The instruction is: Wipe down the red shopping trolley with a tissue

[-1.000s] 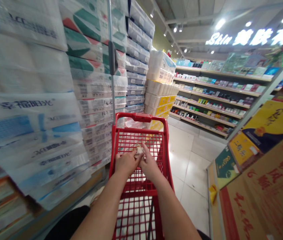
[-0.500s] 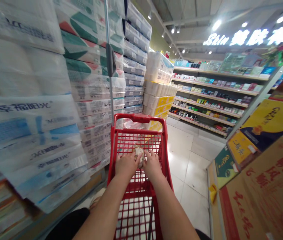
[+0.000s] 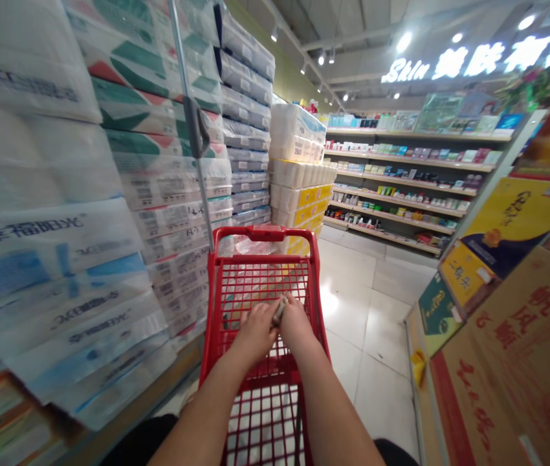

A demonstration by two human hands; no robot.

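A small cream-and-brown crumpled thing (image 3: 280,311) is pinched between my two hands above the red shopping cart's basket. Its kind I cannot make out, since fingers cover most of it. My left hand (image 3: 258,329) grips it from the left with bent fingers. From the other side, my right hand (image 3: 296,323) is closed on it. Below and around both forearms is the red plastic shopping cart (image 3: 314,285), with its grid basket and a handle bar at the far end. A grey pole with a black clip (image 3: 196,128) rises at the cart's left side.
Tall stacks of wrapped tissue packs (image 3: 105,259) line the left, close to the cart. Cardboard boxes (image 3: 522,349) stand on the right. White floor tiles (image 3: 357,291) run ahead to shelves of small packaged goods (image 3: 401,175). A lit sign hangs above.
My hands have come closer together and closed more around the small thing, which now shows less. The view has shifted slightly, with the cart a little lower and further left.
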